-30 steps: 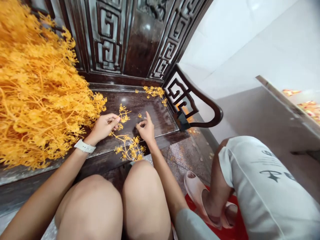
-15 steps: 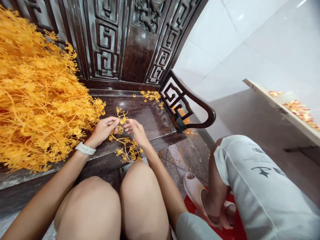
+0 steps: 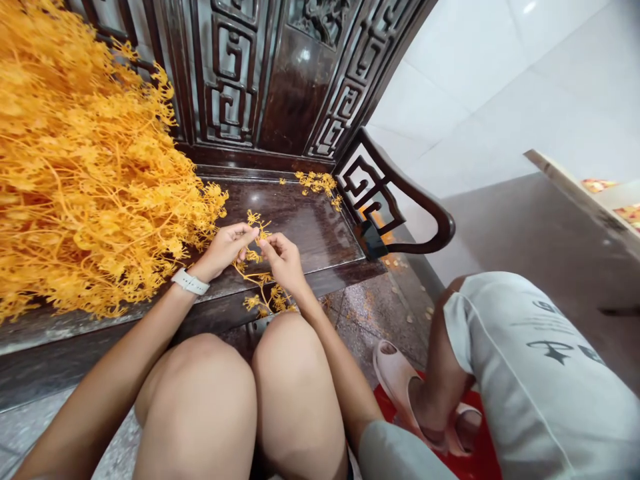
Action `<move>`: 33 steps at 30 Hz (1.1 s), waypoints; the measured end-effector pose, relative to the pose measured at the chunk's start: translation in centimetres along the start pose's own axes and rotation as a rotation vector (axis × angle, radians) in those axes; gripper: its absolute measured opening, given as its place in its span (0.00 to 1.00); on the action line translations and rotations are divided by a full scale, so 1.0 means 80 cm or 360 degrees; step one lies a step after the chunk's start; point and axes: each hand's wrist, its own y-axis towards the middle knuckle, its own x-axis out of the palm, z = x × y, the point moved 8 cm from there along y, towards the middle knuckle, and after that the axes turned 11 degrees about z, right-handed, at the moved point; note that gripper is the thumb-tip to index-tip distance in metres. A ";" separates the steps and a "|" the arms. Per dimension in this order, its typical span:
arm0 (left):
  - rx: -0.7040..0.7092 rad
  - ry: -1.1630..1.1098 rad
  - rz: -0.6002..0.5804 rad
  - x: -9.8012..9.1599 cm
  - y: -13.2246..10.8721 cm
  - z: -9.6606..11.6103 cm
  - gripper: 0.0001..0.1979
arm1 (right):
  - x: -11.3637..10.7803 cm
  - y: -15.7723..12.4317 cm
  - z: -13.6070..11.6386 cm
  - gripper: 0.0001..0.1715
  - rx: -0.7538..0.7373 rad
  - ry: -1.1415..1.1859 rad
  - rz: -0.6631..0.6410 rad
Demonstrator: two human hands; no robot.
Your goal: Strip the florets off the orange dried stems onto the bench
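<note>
An orange artificial flower sprig (image 3: 270, 303) hangs from my fingers over the bench's front edge, its lower clusters dangling above my knees. My left hand (image 3: 226, 249), with a white band on the wrist, pinches the upper part between thumb and fingers. Close beside it, my right hand (image 3: 285, 261) has thumb and index finger pinched on the same sprig; the exact spot they grip is small and partly hidden. To the left, a big heap of similar orange sprigs (image 3: 115, 200) covers the bench.
The dark carved wooden bench (image 3: 310, 233) has a curved armrest (image 3: 445, 223) on the right. Small orange pieces (image 3: 317, 181) lie at its back corner. Another person's leg in light shorts (image 3: 525, 347) and pink slippers (image 3: 395, 367) is at right, near a wooden board edge (image 3: 575, 193).
My right hand's fingers, spread a little apart before, have closed into a pinch at the sprig. My left hand still holds it. The whole view has shifted slightly.
</note>
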 end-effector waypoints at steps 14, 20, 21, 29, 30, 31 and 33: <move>0.0023 0.0048 0.0288 -0.025 0.021 -0.014 0.25 | -0.009 -0.062 -0.027 0.29 0.0423 0.0768 -0.0464; -0.0028 0.0031 0.0347 -0.035 0.014 -0.015 0.22 | -0.119 -0.058 0.061 0.30 0.0427 0.0045 0.0460; -0.0034 0.0033 0.0345 -0.035 0.014 -0.016 0.21 | -0.136 -0.060 0.066 0.32 0.0354 -0.0164 0.0554; -0.0023 0.0119 0.0305 -0.031 0.012 -0.022 0.19 | -0.191 -0.054 0.100 0.21 0.0308 -0.0364 0.0819; -0.0023 0.0117 0.0313 -0.032 0.013 -0.023 0.19 | -0.193 -0.054 0.101 0.19 0.0284 -0.0353 0.0833; -0.0021 0.0111 0.0324 -0.033 0.014 -0.023 0.19 | -0.192 -0.055 0.102 0.18 0.0252 -0.0355 0.0827; -0.0021 0.0100 0.0346 -0.035 0.016 -0.024 0.20 | -0.186 -0.059 0.101 0.15 0.0165 -0.0452 0.0773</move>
